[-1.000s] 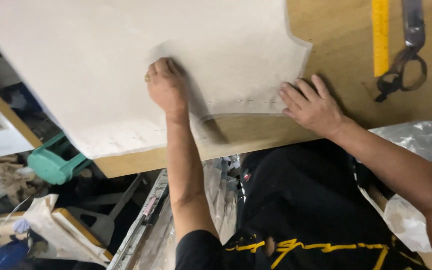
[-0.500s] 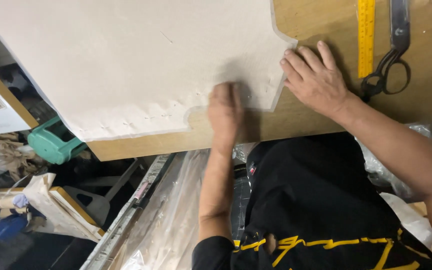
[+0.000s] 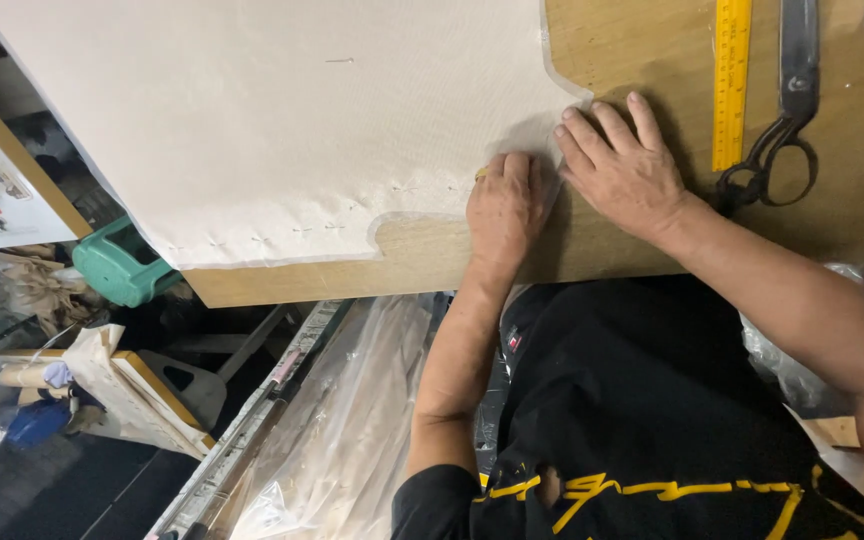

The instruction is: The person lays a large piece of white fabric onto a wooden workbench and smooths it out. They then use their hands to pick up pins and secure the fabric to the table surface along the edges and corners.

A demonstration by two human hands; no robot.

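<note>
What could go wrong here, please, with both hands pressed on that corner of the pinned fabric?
The fabric overhangs the table edge at the left, so its weight might drag the piece askew. The left hand and right hand press close to the pins along the cut edge, so a prick seems possible. The scissors lie near the right wrist.

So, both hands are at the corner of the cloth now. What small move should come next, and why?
Probably slide the left hand leftward along the cloth edge while the right hand lies flat at the corner. The chalk dashes run that way along the curved edge, and something small and yellowish shows at the left fingers.
</note>
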